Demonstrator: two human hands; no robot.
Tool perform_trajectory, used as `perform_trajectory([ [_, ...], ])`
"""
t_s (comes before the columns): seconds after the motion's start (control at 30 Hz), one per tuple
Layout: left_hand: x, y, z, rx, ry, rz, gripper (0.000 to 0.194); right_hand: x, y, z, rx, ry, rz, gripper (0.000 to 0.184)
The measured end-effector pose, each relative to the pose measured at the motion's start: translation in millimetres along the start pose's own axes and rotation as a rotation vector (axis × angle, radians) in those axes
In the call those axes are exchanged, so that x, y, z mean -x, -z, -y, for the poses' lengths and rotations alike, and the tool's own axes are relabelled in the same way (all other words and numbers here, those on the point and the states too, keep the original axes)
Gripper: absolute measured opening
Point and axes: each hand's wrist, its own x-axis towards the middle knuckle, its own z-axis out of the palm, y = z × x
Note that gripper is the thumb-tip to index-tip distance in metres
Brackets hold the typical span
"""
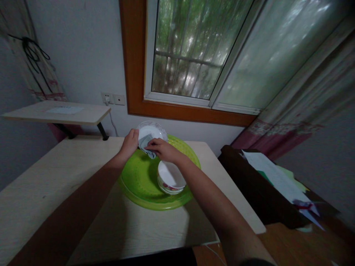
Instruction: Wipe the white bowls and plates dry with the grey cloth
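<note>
Wall [91, 44], pale and painted, fills the back of the scene, and set into it is a brown-framed sliding glass window [199, 55] with blurred greenery outside. Out in front spreads a pale wood-grained table [41, 177]. Over at the right hangs a long cream-and-pink floral curtain [310, 92], falling behind a dark brown piece of furniture [257, 188] topped with loose white papers [274, 177]. Across on the left, a small pale raised shelf [41, 115] stands on dark legs at the back of the table.

Now to the centre, and a bright green round plastic basin [138, 181] sits on the table! Inside it, toward the near right, white floral-patterned ceramic bowls [170, 175] are nested together, open side up. Above the basin's far part comes the white round plate with a patterned rim [154, 129], held up at a tilt. The left hand [129, 146] has it, fingers closed on its left edge; exactly how they sit underneath, one cannot tell. And here's the right hand [165, 149], reaching in over the bowls, thumb and fingers pinching a crumpled grey-blue cloth [145, 142]. That cloth lies against the plate's near part, a fold hanging past the lower rim.
</note>
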Motion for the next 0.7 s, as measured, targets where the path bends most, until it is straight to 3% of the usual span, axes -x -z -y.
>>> perform_trajectory([
  [0.2, 5, -4.0, -4, 0.012, -0.039, 0.097, 0.037, 0, -2, -2, 0.149, 0.021, -0.025, 0.057],
  [0.4, 7, -3.3, -7, 0.044, -0.08, 0.162, 0.043, 4, 7, -8, 0.325, -0.243, -0.078, 0.053],
  [0.7, 3, 3.1, -7, -0.011, -0.017, 0.02, 0.041, 7, 21, -1, 0.457, -0.47, -0.029, 0.04],
])
